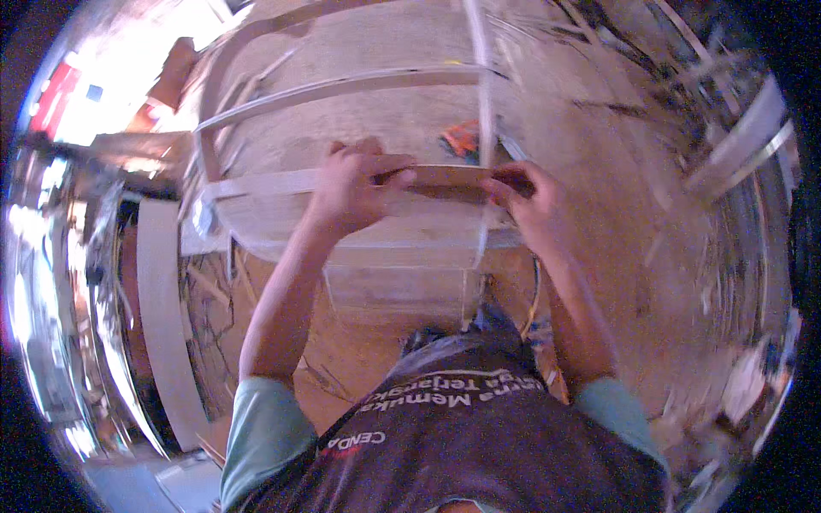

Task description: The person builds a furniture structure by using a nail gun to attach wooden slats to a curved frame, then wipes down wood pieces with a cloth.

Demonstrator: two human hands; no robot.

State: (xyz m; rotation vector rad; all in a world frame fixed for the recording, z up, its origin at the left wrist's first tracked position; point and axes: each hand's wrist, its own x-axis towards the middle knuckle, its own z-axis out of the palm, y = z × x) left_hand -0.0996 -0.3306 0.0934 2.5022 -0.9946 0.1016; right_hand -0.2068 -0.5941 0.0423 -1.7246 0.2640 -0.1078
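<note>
A wooden frame of pale slats lies in front of me, with a long slat along its right side. Across its near part runs a wooden strip, its face browner between my hands. My left hand is closed around the strip near its middle, thumb toward the right. At the strip's right end, by the corner with the long slat, my right hand pinches the wood between thumb and fingers. Motion blur hides the exact joint there.
An orange and dark tool lies just beyond the strip. A pale board stands at the left. Wood scraps litter the brown ground to the right, and a light plank leans at the far right.
</note>
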